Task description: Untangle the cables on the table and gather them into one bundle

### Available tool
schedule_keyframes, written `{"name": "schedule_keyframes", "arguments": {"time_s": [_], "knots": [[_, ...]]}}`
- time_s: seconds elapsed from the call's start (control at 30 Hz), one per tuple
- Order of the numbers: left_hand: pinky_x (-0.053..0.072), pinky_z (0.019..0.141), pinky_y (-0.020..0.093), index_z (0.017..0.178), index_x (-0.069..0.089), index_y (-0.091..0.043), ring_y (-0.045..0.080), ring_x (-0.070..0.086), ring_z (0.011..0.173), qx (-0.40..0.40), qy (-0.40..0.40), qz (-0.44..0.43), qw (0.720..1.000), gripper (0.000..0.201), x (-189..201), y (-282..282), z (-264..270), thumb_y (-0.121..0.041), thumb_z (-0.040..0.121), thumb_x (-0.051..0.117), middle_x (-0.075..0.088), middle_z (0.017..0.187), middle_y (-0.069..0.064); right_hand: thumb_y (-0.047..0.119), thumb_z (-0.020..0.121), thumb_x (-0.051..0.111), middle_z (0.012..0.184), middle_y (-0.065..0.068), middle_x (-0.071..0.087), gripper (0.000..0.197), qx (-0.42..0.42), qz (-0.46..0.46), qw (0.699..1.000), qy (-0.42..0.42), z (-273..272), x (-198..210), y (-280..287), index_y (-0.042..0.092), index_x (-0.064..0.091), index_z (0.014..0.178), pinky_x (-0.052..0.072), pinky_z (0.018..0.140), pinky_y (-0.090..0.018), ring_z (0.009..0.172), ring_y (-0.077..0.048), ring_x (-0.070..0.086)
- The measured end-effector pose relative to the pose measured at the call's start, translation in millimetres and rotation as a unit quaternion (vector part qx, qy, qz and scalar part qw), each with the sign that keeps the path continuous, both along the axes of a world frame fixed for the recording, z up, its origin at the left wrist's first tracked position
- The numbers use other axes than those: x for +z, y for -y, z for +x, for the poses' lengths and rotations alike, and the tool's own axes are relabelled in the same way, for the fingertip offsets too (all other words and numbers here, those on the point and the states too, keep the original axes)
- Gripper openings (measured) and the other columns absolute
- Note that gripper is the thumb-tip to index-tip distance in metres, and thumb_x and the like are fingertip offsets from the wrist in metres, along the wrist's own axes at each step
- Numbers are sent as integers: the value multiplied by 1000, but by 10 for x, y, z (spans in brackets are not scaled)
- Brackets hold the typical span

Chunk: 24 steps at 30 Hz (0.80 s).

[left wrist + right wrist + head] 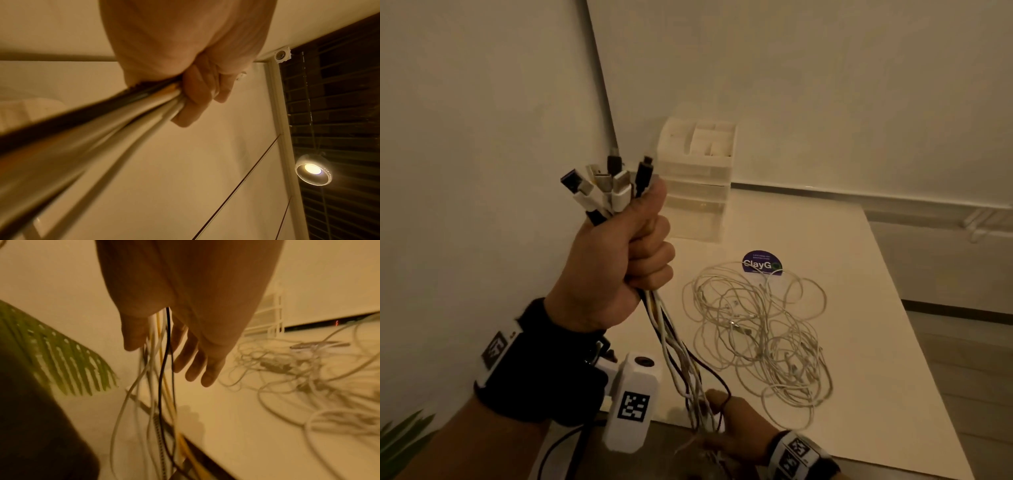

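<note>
- In the head view the left hand point(616, 270) is raised in a fist, fingers and thumb curled tight round a bundle of cables point(674, 346); the plugs point(609, 186), white, black and grey, fan out above the thumb.
- Below the fist the held cables, white, black and yellow, hang down past the near edge of the table point(859, 394) to the right hand point(736, 435), low near that edge.
- The head view shows only the back of the right hand with the strands crossing it. The right wrist view shows the rest: the fingers point(197, 363) are fairly straight and close together, the thumb point(133, 334) stands apart from them, and the cables point(162, 369) run loosely down through the gap between thumb and fingers. No finger is curled round them there.
- The left wrist view shows the grip from beneath: the fingers point(197, 97) are wrapped over the strands point(102, 129), which stream toward the lens, blurred. It alone shows a lit lamp point(312, 169) and dark slatted blinds point(339, 113) overhead.
- A second, loose tangle of thin white cables point(760, 339) lies on the table, right of the held bundle and apart from both hands. The right wrist view shows it blurred point(308, 366) beside the fingers.
- Only the head view shows a round purple sticker point(762, 262) touching the far edge of the tangle, and a pale drawer organiser point(697, 178) in the corner by the wall.
- The right wrist view alone shows a green palm leaf point(61, 356) left of the hanging cables.
</note>
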<state>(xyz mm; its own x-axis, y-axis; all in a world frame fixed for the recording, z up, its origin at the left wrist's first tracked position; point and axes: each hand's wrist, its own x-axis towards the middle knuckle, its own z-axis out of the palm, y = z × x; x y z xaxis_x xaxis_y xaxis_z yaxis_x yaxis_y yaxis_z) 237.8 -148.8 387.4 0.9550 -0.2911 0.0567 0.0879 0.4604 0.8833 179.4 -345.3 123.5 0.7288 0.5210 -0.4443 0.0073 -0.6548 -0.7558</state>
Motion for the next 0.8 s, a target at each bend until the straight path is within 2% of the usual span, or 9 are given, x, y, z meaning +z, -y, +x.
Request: {"name": "schedule_keyframes", "arguments": {"time_s": [0.03,0.1,0.2,0.3,0.4,0.47,0.57,0.67,0.8], "knots": [[9,37,19,54,16,-20,8,8,37,1,-4,0,1000,55,-22,26,12,-39,85,58,12,47,-4,39,79,72,116,8,60,42,-12,2,1000,2,40,40,128,31,55,116,45,88,-22,103,-9,55],[10,36,18,54,17,-20,6,10,36,-1,-14,0,1000,57,-81,82,45,-38,86,60,13,47,-4,29,82,70,121,10,57,45,-23,-12,1000,-8,144,116,425,31,51,123,44,82,-14,104,-7,55],[17,34,16,55,19,-20,3,18,34,-21,-19,-10,1000,67,-151,163,87,-44,74,78,17,46,-6,9,85,56,108,13,62,34,-39,-61,997,3,304,191,910,33,56,108,47,74,-12,91,0,58],[18,34,16,56,18,-19,3,19,34,-16,-25,-6,1000,71,-201,255,133,-45,67,83,14,48,-4,-1,82,49,90,11,66,33,-110,-111,987,44,482,249,1342,28,60,92,46,69,-10,75,4,58],[18,34,16,57,17,-18,3,19,34,-3,-31,-8,999,72,-233,338,190,-45,66,83,13,48,-3,3,85,55,81,8,70,25,-211,-129,967,68,701,210,1659,26,63,82,50,73,-23,68,-3,61],[18,34,16,56,18,-19,3,19,34,5,-39,-6,999,71,-244,388,227,-45,66,84,16,46,-5,8,86,58,78,5,71,16,-279,-126,949,80,893,137,1778,23,64,82,52,78,-32,70,-12,64],[18,34,16,56,19,-19,3,19,34,24,-52,-2,998,71,-264,466,277,-45,64,84,21,44,-7,18,90,58,78,0,72,10,-341,-112,930,84,1254,31,1778,14,66,86,54,79,-37,77,-23,67],[17,34,17,51,25,-21,3,19,34,44,-59,8,997,65,-295,527,307,-45,65,83,23,43,-8,22,92,55,86,-7,73,14,-338,-118,928,98,1641,-106,1670,13,65,88,54,79,-37,84,-29,67],[16,34,17,51,24,-21,3,18,34,77,-72,24,994,66,-332,558,307,-46,65,83,22,43,-8,15,94,54,111,-13,70,21,-266,-184,939,121,2089,-314,1556,11,68,109,49,83,-33,102,-31,63]]}}
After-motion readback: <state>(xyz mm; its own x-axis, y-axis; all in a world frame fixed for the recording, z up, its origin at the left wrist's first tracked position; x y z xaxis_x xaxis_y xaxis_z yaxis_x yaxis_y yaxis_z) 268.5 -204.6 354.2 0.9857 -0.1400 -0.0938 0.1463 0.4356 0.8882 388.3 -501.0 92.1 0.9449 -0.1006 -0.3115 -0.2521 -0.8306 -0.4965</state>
